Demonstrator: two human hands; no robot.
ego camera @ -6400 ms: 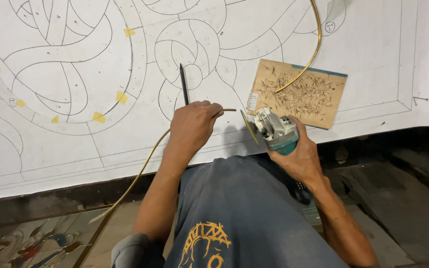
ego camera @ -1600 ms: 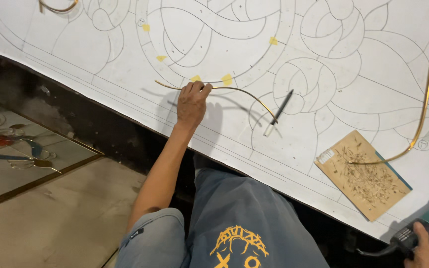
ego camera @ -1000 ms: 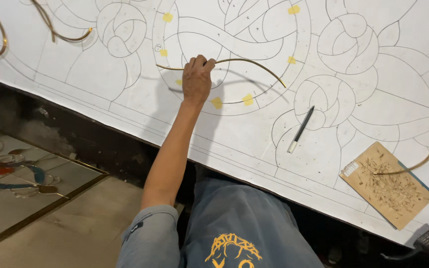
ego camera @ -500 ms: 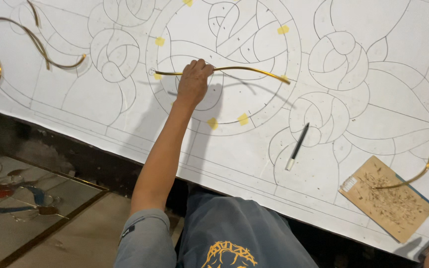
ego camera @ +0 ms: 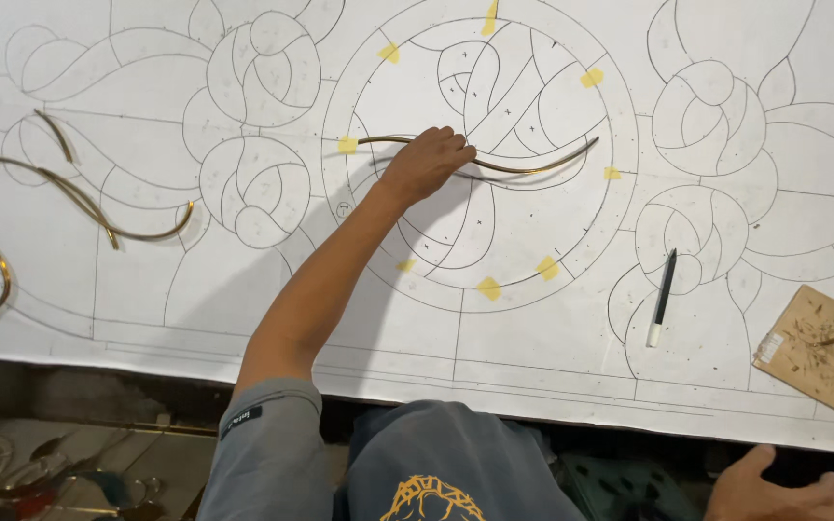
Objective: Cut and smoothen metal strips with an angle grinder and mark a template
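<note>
Across the middle of the big white paper pattern sheet with black line drawing (ego camera: 533,241), the left hand (ego camera: 425,162) presses down on a thin, curved brass-coloured metal strip (ego camera: 533,166). Its fingers are closed over the strip near the left third of its length. The strip lies inside the large circle of the drawing, its left tip close to a small yellow tape tab (ego camera: 347,145) and its right tip reaching toward the circle's edge.

The right hand (ego camera: 774,487) sits low at the near edge, off the tabletop, fingers loosely curled; whether it holds anything I cannot tell, as most of it is cut off.

Risks as I judge them: the strip is springy and held at one spot only, so its free right end could swing off the drawn curve or flick up if the grip slackens. Pressing hard could wrinkle or shift the paper, and the other yellow tape tabs (ego camera: 489,287) could lift, spoiling the match between strip and line. With the arm stretched far forward, the forearm could drag across the sheet.

A black marker pen with white cap (ego camera: 661,297) lies loose to the right and could roll if the sheet is jolted. Farther right, a flat brown board scattered with metal shavings (ego camera: 822,362) rests on the sheet's edge; more bent brass pieces (ego camera: 79,198) lie at far left, well apart.
</note>
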